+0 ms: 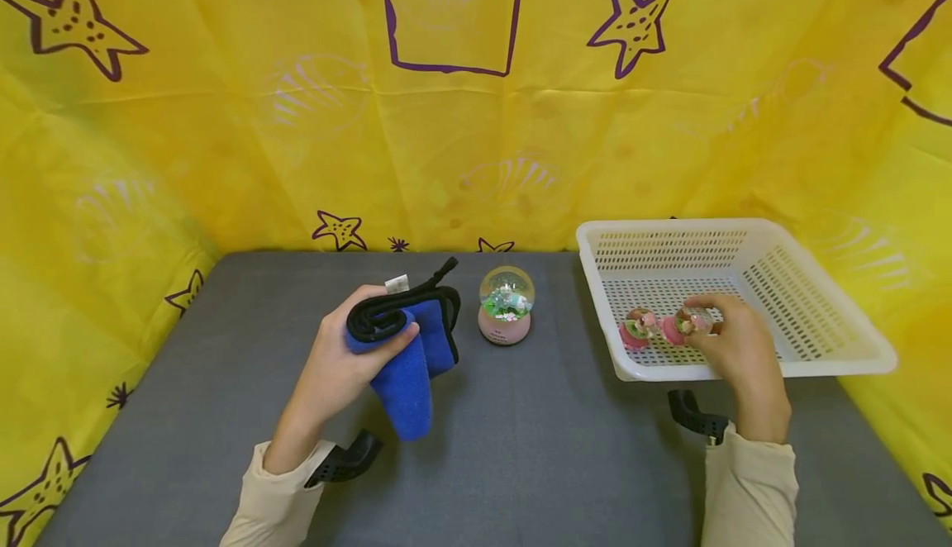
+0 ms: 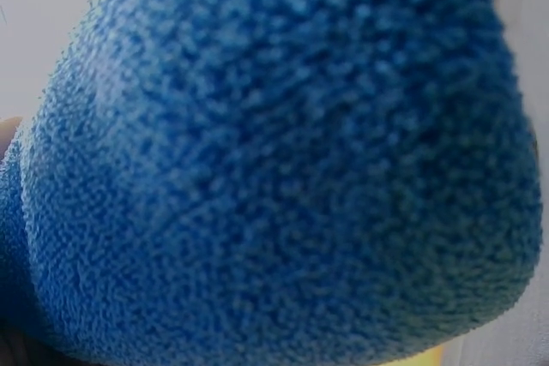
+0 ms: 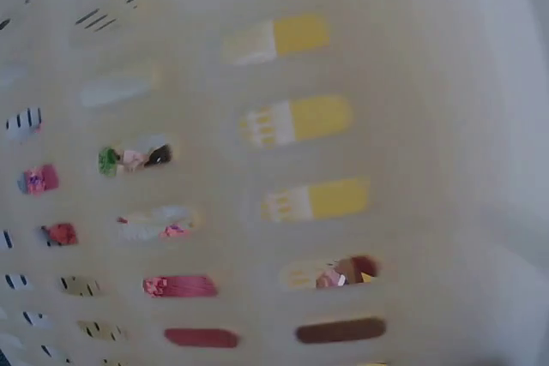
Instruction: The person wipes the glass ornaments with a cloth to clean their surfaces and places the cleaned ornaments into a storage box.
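My left hand point(image 1: 345, 357) grips a folded blue towel-like cloth point(image 1: 407, 394) with black edging and a white tag, thumb across its front. Its fuzzy blue surface point(image 2: 283, 169) fills most of the left wrist view. Over in the white basket point(image 1: 606, 254), my right hand point(image 1: 736, 344) pinches a small pink-based globe ornament point(image 1: 675, 326), partly covered by the fingers. Beside that one, on the basket floor, lies a similar small pink ornament point(image 1: 636, 329). The right wrist view shows the slotted basket wall point(image 3: 206, 237), with bits of pink and green visible through the slots.
Between the hands, a larger snow globe point(image 1: 506, 306) with a pale pink base stands upright on the grey table point(image 1: 535, 456). A yellow curtain point(image 1: 446, 134) with starfish drawings hangs behind the table and along both sides.
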`<state>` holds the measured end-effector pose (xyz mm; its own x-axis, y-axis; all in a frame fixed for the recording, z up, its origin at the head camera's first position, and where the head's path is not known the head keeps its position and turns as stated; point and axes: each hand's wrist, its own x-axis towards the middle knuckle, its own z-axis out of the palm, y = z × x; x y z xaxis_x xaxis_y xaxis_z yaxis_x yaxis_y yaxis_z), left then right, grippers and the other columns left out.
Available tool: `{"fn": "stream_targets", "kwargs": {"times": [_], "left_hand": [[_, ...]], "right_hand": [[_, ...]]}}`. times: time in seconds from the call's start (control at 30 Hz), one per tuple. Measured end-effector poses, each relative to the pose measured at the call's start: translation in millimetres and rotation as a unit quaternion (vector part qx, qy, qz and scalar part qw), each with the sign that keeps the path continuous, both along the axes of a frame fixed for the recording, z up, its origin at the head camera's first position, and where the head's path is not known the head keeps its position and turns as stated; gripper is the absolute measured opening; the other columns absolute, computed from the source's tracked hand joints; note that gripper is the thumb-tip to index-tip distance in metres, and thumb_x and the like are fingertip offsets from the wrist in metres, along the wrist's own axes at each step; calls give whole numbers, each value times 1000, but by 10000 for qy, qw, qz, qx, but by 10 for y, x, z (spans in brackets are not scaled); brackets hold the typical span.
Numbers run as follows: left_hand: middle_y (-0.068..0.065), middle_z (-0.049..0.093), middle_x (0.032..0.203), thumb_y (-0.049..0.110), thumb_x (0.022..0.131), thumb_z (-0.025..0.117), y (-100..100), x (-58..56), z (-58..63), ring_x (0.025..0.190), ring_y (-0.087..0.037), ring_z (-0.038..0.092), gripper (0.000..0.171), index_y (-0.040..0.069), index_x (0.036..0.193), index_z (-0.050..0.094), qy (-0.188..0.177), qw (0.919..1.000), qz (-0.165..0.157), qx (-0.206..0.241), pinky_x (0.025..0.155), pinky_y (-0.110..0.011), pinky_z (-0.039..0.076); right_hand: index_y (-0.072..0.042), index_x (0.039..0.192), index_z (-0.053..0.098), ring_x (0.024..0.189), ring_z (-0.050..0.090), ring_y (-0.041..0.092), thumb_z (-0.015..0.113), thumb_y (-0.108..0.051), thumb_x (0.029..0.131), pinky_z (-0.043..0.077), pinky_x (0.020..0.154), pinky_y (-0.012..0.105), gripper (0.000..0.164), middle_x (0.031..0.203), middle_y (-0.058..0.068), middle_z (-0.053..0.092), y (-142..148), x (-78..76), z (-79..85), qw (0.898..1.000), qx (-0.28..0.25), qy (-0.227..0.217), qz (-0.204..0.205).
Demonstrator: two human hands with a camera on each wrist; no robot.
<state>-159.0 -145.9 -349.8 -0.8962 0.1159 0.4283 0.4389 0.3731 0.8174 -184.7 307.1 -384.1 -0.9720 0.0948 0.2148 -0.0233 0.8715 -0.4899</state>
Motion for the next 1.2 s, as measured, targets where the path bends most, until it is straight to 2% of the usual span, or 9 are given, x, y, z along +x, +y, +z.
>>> {"fn": "stream_targets", "kwargs": {"times": [0.1, 0.23, 0.3, 0.47, 0.63, 0.8, 0.97, 1.13, 1.2], "left_hand": [[0, 64, 99, 5, 82, 79, 5, -5, -10, 88, -9, 60, 31, 9, 108, 62, -22, 10000, 8, -8, 81, -21, 46], [0, 64, 98, 4, 82, 79, 14, -13, -21, 88, -9, 60, 31, 9, 107, 62, 7, 10000, 1, -29, 81, -21, 46], [0, 64, 98, 4, 81, 79, 22, -16, -26, 88, -9, 60, 31, 9, 107, 62, 12, 10000, -8, -65, 81, -21, 46], [0, 65, 96, 5, 81, 80, 41, -30, -43, 87, -8, 60, 32, 9, 107, 62, 10, 9999, 1, -159, 80, -21, 46], [-1, 66, 96, 5, 81, 80, 58, -39, -61, 87, -8, 60, 32, 9, 107, 63, 59, 9997, -50, -221, 80, -21, 46], [-1, 66, 97, 6, 81, 80, 55, -38, -71, 87, -9, 60, 32, 11, 107, 63, 2, 9997, -113, -225, 81, -21, 47], [-1, 67, 98, 6, 81, 80, 50, -25, -73, 88, -8, 60, 32, 12, 108, 63, -31, 9996, -97, -246, 82, -21, 47], [0, 65, 95, 6, 81, 80, 72, -13, -64, 86, -10, 60, 32, 11, 108, 62, -49, 9997, -154, -180, 81, -23, 47], [0, 65, 95, 6, 81, 80, 90, -6, -60, 86, -10, 60, 33, 10, 108, 62, -57, 9996, -218, -153, 80, -24, 47]], "right_hand": [[-3, 120, 66, 84, 65, 42, 76, -8, 80, 42, 58, 31, 41, 119, 32, 59, 21, -8, -5, 9994, 10, -356, 38], [-3, 123, 65, 76, 60, 31, 73, -11, 81, 41, 56, 30, 43, 103, 27, 64, 32, -21, -2, 9972, 50, -732, 146], [-2, 123, 64, 75, 61, 29, 72, -10, 81, 41, 56, 31, 44, 100, 26, 65, 34, -31, -1, 9961, 55, -854, 208], [-3, 116, 69, 86, 66, 36, 73, -15, 83, 44, 62, 32, 36, 110, 29, 67, 28, -50, -6, 9946, 130, -987, 308], [-3, 110, 72, 95, 66, 43, 71, -25, 90, 51, 68, 42, 29, 110, 30, 69, 21, -59, -26, 9941, 89, -1060, 203], [-2, 121, 66, 105, 63, 48, 67, -25, 93, 50, 79, 54, 36, 117, 31, 66, -6, -73, -36, 9964, 55, -811, 256], [-1, 132, 58, 110, 60, 51, 68, -22, 93, 48, 88, 63, 45, 129, 29, 61, -162, -26, 63, 9970, -402, -337, 565], [-3, 126, 62, 101, 68, 43, 74, -13, 89, 53, 84, 57, 40, 122, 21, 67, -518, 41, 244, 9899, -630, 570, 1132], [-4, 120, 66, 97, 71, 36, 76, -8, 86, 56, 79, 48, 35, 117, 16, 70, -700, 58, 278, 9833, -660, 894, 1439]]}}
